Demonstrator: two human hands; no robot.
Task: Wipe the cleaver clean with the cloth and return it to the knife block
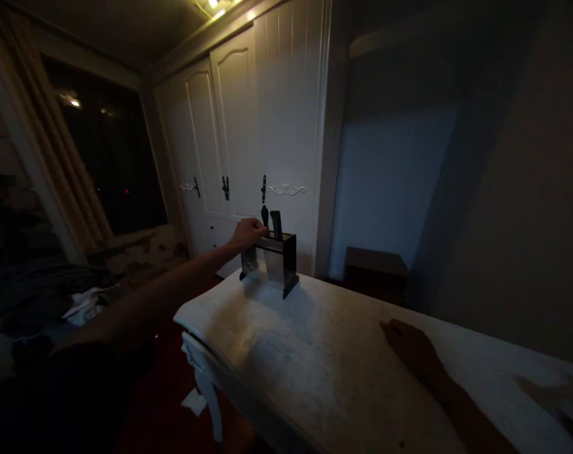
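Where the left hand (pixel 249 233) reaches, the knife holder (pixel 277 263) stands beneath

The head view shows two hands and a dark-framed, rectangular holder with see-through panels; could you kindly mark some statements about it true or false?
1. The left hand is at the top of the dark-framed, rectangular holder. True.
2. The holder lies on its side. False: it stands upright on the white, pale-topped table.
3. Two dark, upright handles stick up from the holder. True.
4. Both hands are at the holder. False: the right hand is apart from it.
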